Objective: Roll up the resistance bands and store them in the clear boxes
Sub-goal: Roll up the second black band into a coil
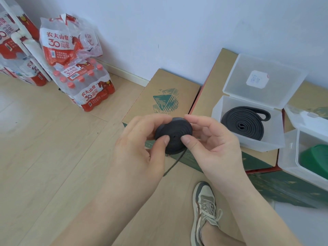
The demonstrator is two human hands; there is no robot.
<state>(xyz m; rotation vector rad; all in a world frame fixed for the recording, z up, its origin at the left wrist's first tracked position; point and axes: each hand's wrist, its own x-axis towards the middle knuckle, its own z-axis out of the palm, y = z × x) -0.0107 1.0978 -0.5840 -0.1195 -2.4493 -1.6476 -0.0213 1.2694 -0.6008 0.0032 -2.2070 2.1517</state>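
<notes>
both hands hold a black roll (174,130) of band in the air, in front of the front edge of the left carton (159,93) and near its front right corner. the left hand (140,144) grips the roll from the left, thumb pressed on the flat face and fingers curled round the rim behind. the right hand (209,139) grips it from the right the same way, thumb on the face beside the left thumb and fingers curled over the top edge. a loose tail (174,164) of the band hangs from the bottom of the roll, down and to the left toward the floor (53,139). on the right carton (213,80), by its front edge, stands a clear box (262,144) with its lid (276,71) tipped up behind it; a white label (256,79) sits on the lid. inside the box lies a black coil (243,123), flat, its outer end looped toward the back right corner. just beside the box's right wall stands a second box (289,157), also open, with a green band (314,157) in it; what it rests on cannot be told. a shoe (204,208) is on the floor below the right wrist. water packs (85,86) are stacked on the floor against the wall (159,23) at the far left.
</notes>
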